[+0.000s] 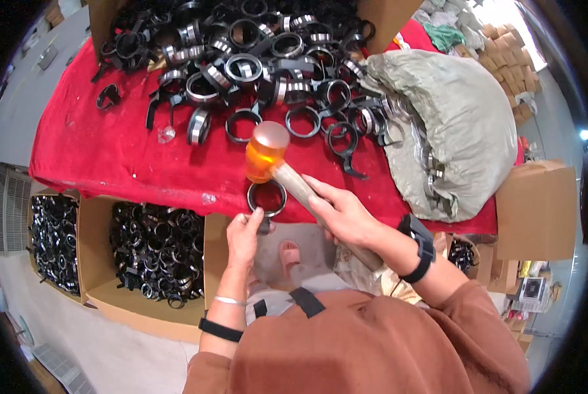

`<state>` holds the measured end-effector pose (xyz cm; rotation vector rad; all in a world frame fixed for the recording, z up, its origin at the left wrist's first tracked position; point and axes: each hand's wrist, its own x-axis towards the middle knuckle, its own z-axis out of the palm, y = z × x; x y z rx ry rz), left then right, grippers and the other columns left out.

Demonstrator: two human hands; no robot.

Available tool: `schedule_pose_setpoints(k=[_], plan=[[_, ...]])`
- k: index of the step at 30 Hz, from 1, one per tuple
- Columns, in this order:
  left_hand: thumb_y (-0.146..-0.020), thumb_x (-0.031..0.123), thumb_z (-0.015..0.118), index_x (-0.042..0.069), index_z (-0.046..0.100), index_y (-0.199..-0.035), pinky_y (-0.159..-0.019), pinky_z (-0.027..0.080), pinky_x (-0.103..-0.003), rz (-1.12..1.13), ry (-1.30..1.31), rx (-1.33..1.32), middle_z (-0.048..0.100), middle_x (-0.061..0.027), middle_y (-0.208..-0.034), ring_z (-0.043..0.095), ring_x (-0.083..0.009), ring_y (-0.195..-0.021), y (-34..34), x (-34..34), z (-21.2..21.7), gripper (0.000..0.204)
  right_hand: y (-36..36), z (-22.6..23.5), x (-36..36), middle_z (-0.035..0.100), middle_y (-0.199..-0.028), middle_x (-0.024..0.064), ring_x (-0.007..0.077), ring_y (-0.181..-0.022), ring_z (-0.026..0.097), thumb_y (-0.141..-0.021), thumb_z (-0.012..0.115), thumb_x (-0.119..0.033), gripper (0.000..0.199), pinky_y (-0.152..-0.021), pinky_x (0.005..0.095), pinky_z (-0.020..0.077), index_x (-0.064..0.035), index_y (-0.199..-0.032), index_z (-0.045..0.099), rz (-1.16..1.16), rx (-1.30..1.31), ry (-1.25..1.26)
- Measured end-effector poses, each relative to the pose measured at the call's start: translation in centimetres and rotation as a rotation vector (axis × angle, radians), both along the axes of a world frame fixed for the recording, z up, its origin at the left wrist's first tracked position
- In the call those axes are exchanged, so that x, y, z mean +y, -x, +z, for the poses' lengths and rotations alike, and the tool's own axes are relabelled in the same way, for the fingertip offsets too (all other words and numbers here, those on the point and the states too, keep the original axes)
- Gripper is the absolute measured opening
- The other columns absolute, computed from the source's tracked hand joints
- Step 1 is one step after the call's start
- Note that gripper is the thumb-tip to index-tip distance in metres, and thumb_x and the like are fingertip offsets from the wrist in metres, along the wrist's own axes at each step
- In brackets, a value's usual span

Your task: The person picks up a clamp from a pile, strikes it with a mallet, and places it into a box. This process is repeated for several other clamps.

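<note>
My right hand (343,213) is wrapped round the wooden handle of a mallet (265,155) with an orange, see-through head. The mallet head hangs just above a black ring part (283,205) at the front edge of the red-covered table; whether the two touch I cannot tell. My left hand (244,233) pinches the short stem of that ring part, thumb on top. Beyond the mallet lies a heap of similar ring parts (244,67), black with silvery metal bands, spilling from a cardboard box (399,23) onto the red cloth (136,157).
A pale grey sack (468,125) with metal rings at its mouth lies on the table's right. Open cardboard boxes (146,322) of black ring parts stand below the table at left. Another carton (537,213) stands at right. One loose black part (108,96) lies far left.
</note>
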<state>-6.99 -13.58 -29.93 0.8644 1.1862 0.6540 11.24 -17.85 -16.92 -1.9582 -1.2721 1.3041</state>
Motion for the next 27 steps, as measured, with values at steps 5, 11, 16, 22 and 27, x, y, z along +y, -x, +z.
schedule_pose_setpoints(k=[5,11,16,22,27], plan=[[-0.091,0.032,0.053,0.002,0.054,-0.076,-0.062,0.048,-0.027,0.016,-0.014,-0.043,0.064,-0.0107,-0.069,0.061,-0.0142,-0.062,0.3,-0.7,-1.4,0.034,-0.1,2.4,-4.3,0.055,-0.069,0.0061,0.0098,-0.057,0.052,-0.092,0.047,-0.021,0.033,-0.053,0.0268,0.0439,-0.0046,-0.120,0.048,-0.255,0.113,-0.116],[-0.091,0.032,0.052,0.002,0.052,-0.080,-0.062,0.051,-0.028,0.100,0.058,-0.185,0.063,-0.0111,-0.070,0.062,-0.0172,-0.060,-0.9,-0.8,-1.3,0.032,0.2,-5.7,-8.3,0.057,-0.075,0.0230,0.0376,-0.075,0.061,-0.092,0.044,-0.029,0.030,-0.067,0.0425,0.0461,0.0000,-0.100,0.048,-0.166,-0.203,-0.041],[-0.091,0.032,0.053,0.003,0.051,-0.079,-0.057,0.053,-0.030,0.142,0.058,-0.199,0.062,-0.0112,-0.072,0.062,-0.0170,-0.060,-0.5,-0.7,-1.5,0.031,-0.5,-3.4,-8.9,0.057,-0.075,0.0211,0.0359,-0.074,0.059,-0.092,0.043,-0.027,0.028,-0.066,0.0412,0.0456,-0.0008,-0.098,0.050,-0.258,-0.079,0.020],[-0.089,0.033,0.055,0.002,0.052,-0.079,-0.058,0.054,-0.031,0.173,0.076,-0.254,0.062,-0.0118,-0.072,0.062,-0.0175,-0.060,-0.6,-0.7,-1.6,0.032,0.8,-3.5,-9.9,0.052,-0.067,0.0181,0.0319,-0.057,0.054,-0.091,0.045,-0.021,0.023,-0.051,0.0373,0.0445,0.0006,-0.100,0.044,-0.134,-0.089,-0.342],[-0.089,0.034,0.055,0.002,0.052,-0.080,-0.059,0.051,-0.030,0.166,0.097,-0.267,0.063,-0.0120,-0.072,0.062,-0.0177,-0.060,-0.6,-1.4,-1.8,0.033,1.3,-4.4,-11.4,0.053,-0.071,0.0263,0.0477,-0.070,0.053,-0.088,0.052,-0.023,0.025,-0.057,0.0477,0.0426,-0.0001,-0.087,0.042,-0.027,-0.259,-0.061]])
